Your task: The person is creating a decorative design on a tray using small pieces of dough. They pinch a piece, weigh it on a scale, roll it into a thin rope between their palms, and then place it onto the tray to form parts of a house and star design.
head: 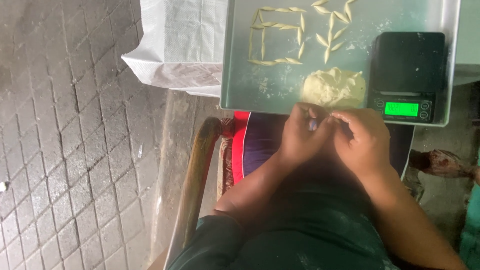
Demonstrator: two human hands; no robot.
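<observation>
My left hand (301,134) and my right hand (364,140) meet fingertip to fingertip just below the near edge of a metal tray (240,85). The fingers of both are curled together, pinching something small that I cannot make out. On the tray right above my hands lies a lump of pale yellow dough (333,87). Several thin, pointed dough strips (277,35) lie in rows and a square outline at the tray's far part.
A black digital scale (407,75) with a lit green display sits on the tray's right side. A white woven sack (175,45) rests at the tray's left. A wooden chair arm (197,175) runs along my left, above grey paving bricks (65,125).
</observation>
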